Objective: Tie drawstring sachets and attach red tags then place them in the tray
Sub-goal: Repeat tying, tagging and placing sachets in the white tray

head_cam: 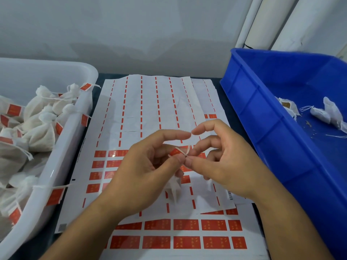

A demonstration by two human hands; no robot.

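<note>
1. Pinching at mid-scene, my left hand (144,166) held a red tag (175,152) and the white drawstring (183,152) between thumb and curled fingers, its index finger stretched out to the right.
2. My right hand (223,164) met it thumb to thumb, gripping the same string at the knot, with its index finger arched above and nearly touching the left one.
3. I saw the sachet (175,186) hanging just below both hands, white and partly hidden behind them, over the label sheet (150,109).
4. That sheet lay flat on the dark table (218,85); its far part was peeled to red slivers, while the near rows kept whole red labels.
5. At the left stood the white tray (62,166), heaped with finished sachets (40,132), several tags draped over its rim.
6. At the right stood the blue bin (262,117), holding a few untied sachets (326,111) and some crumbs on its floor.
7. White pipes (262,25) rose against the far wall behind the bin.
</note>
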